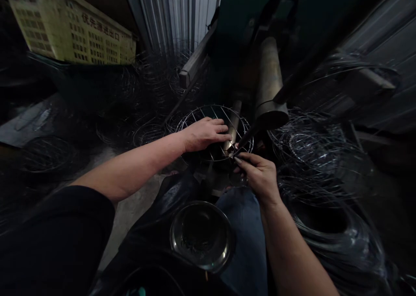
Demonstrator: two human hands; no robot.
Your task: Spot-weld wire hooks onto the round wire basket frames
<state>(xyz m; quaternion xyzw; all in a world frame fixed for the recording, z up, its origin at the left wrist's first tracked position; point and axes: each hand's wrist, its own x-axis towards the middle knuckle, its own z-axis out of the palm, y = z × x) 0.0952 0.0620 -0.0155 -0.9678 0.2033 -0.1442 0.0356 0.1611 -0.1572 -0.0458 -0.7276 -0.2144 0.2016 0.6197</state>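
A round wire rack (212, 109) with parallel bars lies tilted around the tip of a lower brass-coloured rod (234, 118). Over its bars rests my left hand (208, 133), fingers bent onto the wires and gripping the rack, the thumb hidden. My right hand (260, 172) is closed in a pinch at the rack's near right rim, close to the rod's tip. What sits between its thumb and forefinger is too small and dark to make out. A thick metal cylinder (271, 83) with a dark slanting bar hangs just above.
A metal bowl (201, 235) rests on my lap. Tangled wire rings (312, 148) and a wire coil (351, 244) lie at right. More wire rings (156, 79) stand at back left, near a yellow crate (104, 40). A square bar (198, 57) juts out behind the rack.
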